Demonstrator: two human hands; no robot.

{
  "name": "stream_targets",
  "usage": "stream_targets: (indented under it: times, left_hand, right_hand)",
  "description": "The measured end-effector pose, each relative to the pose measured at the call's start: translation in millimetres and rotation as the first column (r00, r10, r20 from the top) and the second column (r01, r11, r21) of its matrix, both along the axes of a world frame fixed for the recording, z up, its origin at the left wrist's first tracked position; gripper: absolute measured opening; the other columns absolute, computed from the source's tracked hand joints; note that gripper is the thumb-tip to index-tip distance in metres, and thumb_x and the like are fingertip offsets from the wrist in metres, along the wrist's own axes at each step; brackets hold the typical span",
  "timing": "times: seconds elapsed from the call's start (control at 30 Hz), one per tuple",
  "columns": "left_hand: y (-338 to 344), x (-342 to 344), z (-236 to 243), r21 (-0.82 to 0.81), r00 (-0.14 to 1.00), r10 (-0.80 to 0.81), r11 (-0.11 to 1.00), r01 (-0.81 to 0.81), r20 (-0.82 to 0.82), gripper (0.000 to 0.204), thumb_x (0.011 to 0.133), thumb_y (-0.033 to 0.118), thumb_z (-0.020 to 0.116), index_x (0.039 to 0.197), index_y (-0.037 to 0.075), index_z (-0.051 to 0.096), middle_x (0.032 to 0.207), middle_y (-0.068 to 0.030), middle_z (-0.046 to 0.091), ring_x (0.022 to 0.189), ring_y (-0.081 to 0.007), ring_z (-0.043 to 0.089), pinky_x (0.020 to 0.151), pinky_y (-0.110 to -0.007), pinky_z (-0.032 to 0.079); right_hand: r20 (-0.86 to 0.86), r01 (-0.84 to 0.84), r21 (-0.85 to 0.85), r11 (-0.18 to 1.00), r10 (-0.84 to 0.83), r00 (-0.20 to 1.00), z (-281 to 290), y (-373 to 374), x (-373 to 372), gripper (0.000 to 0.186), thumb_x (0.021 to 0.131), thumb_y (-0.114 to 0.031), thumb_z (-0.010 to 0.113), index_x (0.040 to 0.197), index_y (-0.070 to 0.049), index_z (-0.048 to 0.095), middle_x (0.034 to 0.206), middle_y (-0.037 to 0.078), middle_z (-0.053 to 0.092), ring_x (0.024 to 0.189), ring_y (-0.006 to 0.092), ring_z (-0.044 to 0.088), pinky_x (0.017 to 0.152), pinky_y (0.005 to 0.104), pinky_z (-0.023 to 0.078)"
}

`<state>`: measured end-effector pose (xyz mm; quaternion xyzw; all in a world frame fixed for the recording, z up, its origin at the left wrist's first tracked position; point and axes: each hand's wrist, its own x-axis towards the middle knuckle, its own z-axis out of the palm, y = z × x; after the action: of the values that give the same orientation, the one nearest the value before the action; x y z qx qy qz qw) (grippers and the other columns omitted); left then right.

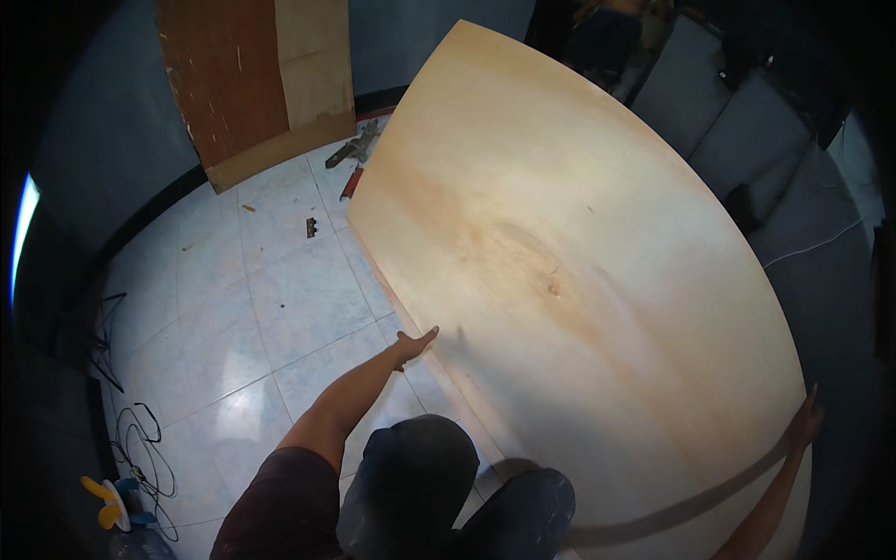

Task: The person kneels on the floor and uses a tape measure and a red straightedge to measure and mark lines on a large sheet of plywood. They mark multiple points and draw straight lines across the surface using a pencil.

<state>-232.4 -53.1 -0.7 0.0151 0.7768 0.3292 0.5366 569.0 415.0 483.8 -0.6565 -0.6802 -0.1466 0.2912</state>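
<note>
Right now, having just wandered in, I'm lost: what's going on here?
A person is handling a large pale wooden sheet with bare hands. The left hand is at its left edge, the right hand at its right edge. I can't tell whether the sheet is fully resting on the tiled floor or partly raised. A tall brown board stands by the wall, and another person is partly visible beyond the sheet.

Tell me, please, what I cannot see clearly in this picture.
In the head view:
- Wooden sheet's underside: hidden by its upper face.
- Right hand's grip: dim at the sheet's edge.
- Other person: dark, cut off by the top edge.
- Dark speck on floor tiles: too small.
</note>
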Motion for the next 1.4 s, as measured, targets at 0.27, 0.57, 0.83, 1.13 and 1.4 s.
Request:
stream_targets:
  times: [0.27, 0.57, 0.83, 1.13, 1.4]
  left_hand:
    - [4, 22, -97, 0.068, 1.000, 0.001, 0.998, 0.000, -0.011, 0.142, 0.074, 0.094, 0.075, 0.148, -0.024, 0.045, 0.155, -0.0410, 0.049, 0.134, -0.0520, 0.062, 0.109, -0.053, 0.057]
    - [26, 84, -99, -0.282, 0.811, -0.247, 0.953, 0.106, -0.530, 0.155, 0.072, 0.089, 0.081, 0.167, -0.015, 0.016, 0.173, -0.0373, 0.023, 0.150, -0.0524, 0.044, 0.119, -0.062, 0.045]
    - [1, 90, -82, -0.427, 0.405, -0.653, 0.740, 0.519, -0.640, 0.161, 0.072, 0.088, 0.081, 0.175, -0.003, -0.003, 0.182, -0.0330, 0.003, 0.167, -0.0551, 0.008, 0.134, -0.066, 0.014]
    - [-11, 66, -115, -0.458, 0.259, -0.701, 0.655, 0.601, -0.664, 0.163, 0.077, 0.090, 0.076, 0.170, -0.013, -0.009, 0.175, -0.0465, -0.004, 0.168, -0.0555, -0.006, 0.137, -0.058, 0.006]
    - [-19, 73, -137, -0.396, 0.263, -0.659, 0.673, 0.625, -0.705, 0.166, 0.072, 0.078, 0.089, 0.168, -0.017, -0.008, 0.172, -0.0497, -0.009, 0.165, -0.0608, -0.008, 0.137, -0.061, 0.005]
  right_hand:
    - [0.398, -0.035, -0.064, 0.997, 0.058, 0.916, -99, 123, 55, 0.050, 0.122, -0.023, 0.042, 0.172, -0.015, 0.040, 0.110, 0.017, 0.066, 0.094, 0.0299, 0.064, 0.087, 0.0438, 0.053]
    - [0.261, 0.275, -0.519, 0.809, -0.156, 0.953, -163, 183, 3, 0.068, 0.119, -0.054, 0.038, 0.155, -0.001, 0.059, 0.130, 0.029, 0.071, 0.114, 0.0456, 0.072, 0.106, 0.0511, 0.054]
    - [0.407, 0.020, -0.059, 0.998, 0.006, 0.913, -229, 203, -6, 0.078, 0.119, -0.054, 0.036, 0.163, 0.009, 0.044, 0.169, 0.034, 0.043, 0.159, 0.0491, 0.038, 0.133, 0.0514, 0.031]
    - [0.385, -0.042, -0.194, 0.980, 0.116, 0.915, -310, 179, -16, 0.071, 0.119, -0.045, 0.042, 0.166, 0.008, 0.039, 0.172, 0.031, 0.040, 0.162, 0.0470, 0.035, 0.134, 0.0510, 0.027]
    - [0.350, 0.088, -0.137, 0.987, -0.035, 0.936, -343, 174, -56, 0.083, 0.110, -0.060, 0.055, 0.144, 0.015, 0.053, 0.147, 0.049, 0.051, 0.142, 0.0628, 0.048, 0.124, 0.0626, 0.037]
